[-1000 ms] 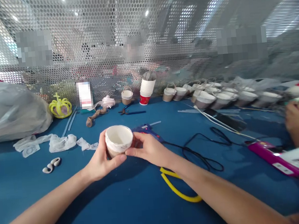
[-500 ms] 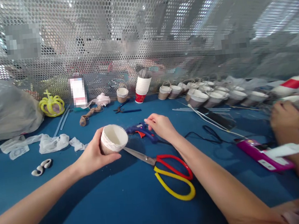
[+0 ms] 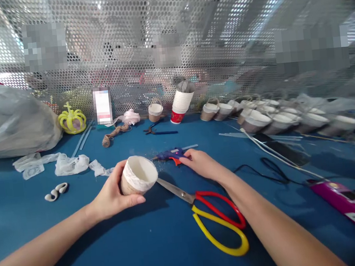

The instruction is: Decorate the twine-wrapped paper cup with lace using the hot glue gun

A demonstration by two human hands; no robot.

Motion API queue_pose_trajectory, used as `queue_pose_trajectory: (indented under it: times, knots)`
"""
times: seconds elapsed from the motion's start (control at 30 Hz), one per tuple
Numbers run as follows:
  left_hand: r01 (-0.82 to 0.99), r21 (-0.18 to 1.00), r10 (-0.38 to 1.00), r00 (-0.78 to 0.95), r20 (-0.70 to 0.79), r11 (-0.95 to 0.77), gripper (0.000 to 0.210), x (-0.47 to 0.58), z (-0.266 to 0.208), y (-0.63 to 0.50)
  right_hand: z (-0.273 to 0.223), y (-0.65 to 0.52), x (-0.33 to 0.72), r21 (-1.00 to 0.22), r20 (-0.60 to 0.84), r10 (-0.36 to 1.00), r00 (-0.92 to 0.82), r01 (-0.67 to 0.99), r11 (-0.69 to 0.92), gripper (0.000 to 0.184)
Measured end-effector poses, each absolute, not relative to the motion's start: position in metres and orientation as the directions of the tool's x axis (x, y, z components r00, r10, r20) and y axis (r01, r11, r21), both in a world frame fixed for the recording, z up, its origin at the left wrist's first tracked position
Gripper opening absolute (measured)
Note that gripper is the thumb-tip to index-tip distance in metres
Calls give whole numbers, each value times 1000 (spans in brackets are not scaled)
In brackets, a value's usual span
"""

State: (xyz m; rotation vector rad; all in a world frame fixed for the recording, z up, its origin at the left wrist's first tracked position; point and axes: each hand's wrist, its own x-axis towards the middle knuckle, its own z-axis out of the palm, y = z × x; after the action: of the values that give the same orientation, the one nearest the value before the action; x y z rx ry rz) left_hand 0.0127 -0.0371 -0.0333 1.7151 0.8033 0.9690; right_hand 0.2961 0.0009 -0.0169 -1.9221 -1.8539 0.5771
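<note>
My left hand (image 3: 116,192) is wrapped round a paper cup (image 3: 140,175), its white inside tilted up toward me and white lace trim around its rim. Farther right, my right hand (image 3: 200,164) has its fingers closed on the handle of a blue hot glue gun (image 3: 168,154) with an orange trigger; the gun lies near the table surface, nozzle to the left. Part of the handle is hidden by my fingers. Below the two hands rest large scissors (image 3: 186,196) with one red and one yellow handle, the tip close to the cup.
Several wrapped cups (image 3: 257,120) stand in rows at right, near a purple power strip (image 3: 342,203). Behind are a stack of paper cups (image 3: 181,103), pliers (image 3: 161,131), twine (image 3: 112,135) and a yellow crown-shaped ornament (image 3: 72,119). White lace (image 3: 71,164) lies left.
My right hand has gone from pinched fingers beside the glue gun to closing on its handle. The cup stays in my left hand. The view has shifted, and the co-worker's hand is mostly out of sight.
</note>
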Motion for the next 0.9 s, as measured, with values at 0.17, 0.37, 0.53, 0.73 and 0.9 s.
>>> queue_pose_trajectory:
  times: [0.17, 0.37, 0.53, 0.73, 0.9]
  knots:
    - [85, 925, 834, 468, 292, -371, 73, 13, -34, -40, -8, -4, 286, -763, -85, 994, 71, 637, -111, 13]
    - [129, 904, 842, 437, 316, -406, 73, 9, -28, -38, 27, -22, 265, -916, -89, 995, -54, 397, -60, 13]
    - [166, 909, 865, 410, 290, -383, 69, 1, -29, -37, 46, -42, 241, -911, 51, 979, -200, 393, 127, 20]
    - [100, 947, 887, 391, 245, -306, 66, 4, -35, -37, 38, -56, 230, -692, 247, 948, -202, 647, 318, 12]
    - [87, 952, 902, 356, 246, -294, 66, 8, -39, -37, 28, -53, 234, -597, 224, 948, -226, 737, 317, 14]
